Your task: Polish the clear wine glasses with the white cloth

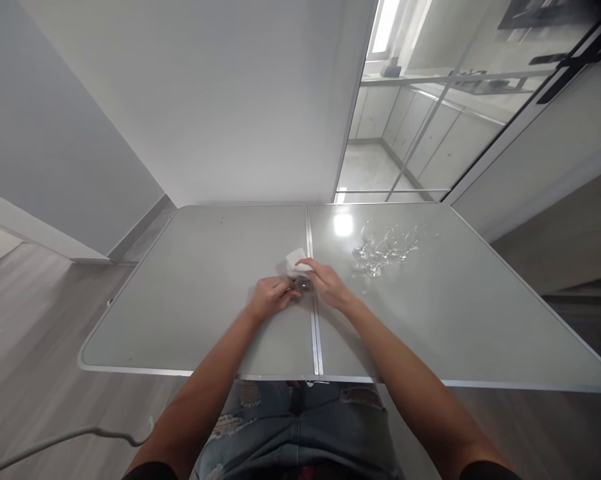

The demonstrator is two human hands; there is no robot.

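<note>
Both my hands meet near the middle of a grey folding table (190,320). My left hand (271,295) is closed around the stem or base of a small clear glass (303,285). My right hand (327,283) holds a white cloth (295,259) pressed against the glass, fingers curled on it. The glass is mostly hidden between the hands.
Several clear stemmed glasses (385,248) stand in a group at the back right of the table. A metal seam (314,313) runs down the table's middle. A white wall and a glass door stand behind. A white cable (55,441) lies on the wooden floor at left.
</note>
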